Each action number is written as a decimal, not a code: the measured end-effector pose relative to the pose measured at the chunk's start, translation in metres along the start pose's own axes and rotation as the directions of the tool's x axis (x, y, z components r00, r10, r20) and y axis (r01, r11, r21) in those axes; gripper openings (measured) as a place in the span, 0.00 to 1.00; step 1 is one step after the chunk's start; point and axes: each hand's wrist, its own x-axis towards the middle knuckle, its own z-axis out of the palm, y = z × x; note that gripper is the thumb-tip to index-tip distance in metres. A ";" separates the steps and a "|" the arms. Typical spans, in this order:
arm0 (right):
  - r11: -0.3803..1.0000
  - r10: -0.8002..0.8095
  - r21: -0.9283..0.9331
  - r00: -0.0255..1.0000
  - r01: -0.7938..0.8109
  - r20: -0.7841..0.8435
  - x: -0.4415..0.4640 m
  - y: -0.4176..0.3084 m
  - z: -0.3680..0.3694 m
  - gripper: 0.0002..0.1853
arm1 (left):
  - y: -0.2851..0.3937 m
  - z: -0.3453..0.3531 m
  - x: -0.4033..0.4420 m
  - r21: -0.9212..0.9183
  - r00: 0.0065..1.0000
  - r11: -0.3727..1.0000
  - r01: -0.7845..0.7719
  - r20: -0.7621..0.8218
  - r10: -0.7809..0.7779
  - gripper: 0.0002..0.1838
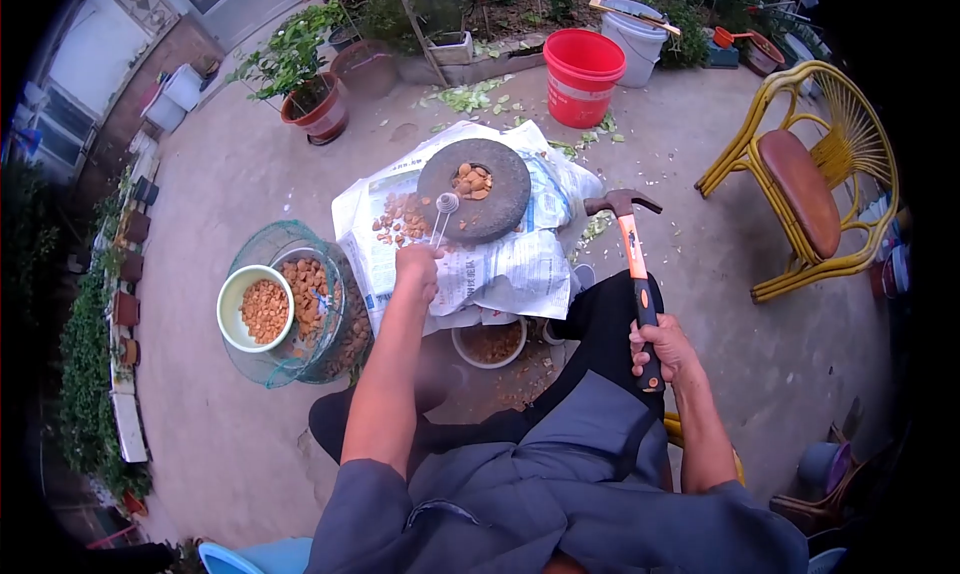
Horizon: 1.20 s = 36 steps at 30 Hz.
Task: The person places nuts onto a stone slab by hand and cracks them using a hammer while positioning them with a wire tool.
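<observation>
My left hand (417,272) is closed round the handle of a small metal wire tool with a round, coiled-looking head (447,203). That head lies over the near-left part of a round grey stone (508,209). Brown pits or nuts (473,181) fill the stone's central hollow. More brown pieces (400,220) are scattered to its left on newspaper sheets (480,274). A claw hammer (637,259) with an orange and black handle is gripped low in my right hand (665,349). Its head is up, right of the newspaper and apart from the stone.
At left, a pale bowl (233,304) of brown pieces rests on a green mesh basket (270,372) beside a larger pit-filled container (300,254). Another bowl (490,362) sits below the newspaper. A red bucket (580,79), potted plant (318,109) and cane chair (800,179) stand around.
</observation>
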 end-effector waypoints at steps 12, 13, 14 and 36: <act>1.000 0.002 0.014 1.000 -0.002 0.017 0.001 -0.002 0.001 0.06 | 0.022 0.017 -0.006 0.056 0.998 0.997 -0.061 0.023 0.059 0.07; 1.000 0.007 0.018 1.000 -0.007 0.020 0.001 -0.002 0.002 0.06 | 0.021 0.024 -0.004 0.100 0.997 0.992 -0.073 0.009 0.072 0.06; 1.000 0.007 0.012 1.000 -0.007 0.015 0.001 -0.003 0.003 0.06 | 0.021 0.028 -0.002 0.143 0.996 0.986 -0.084 -0.005 0.086 0.06; 1.000 -0.013 -0.009 1.000 0.013 0.010 0.001 -0.001 0.004 0.07 | 0.011 0.023 0.024 0.306 0.978 0.939 -0.159 -0.084 0.193 0.09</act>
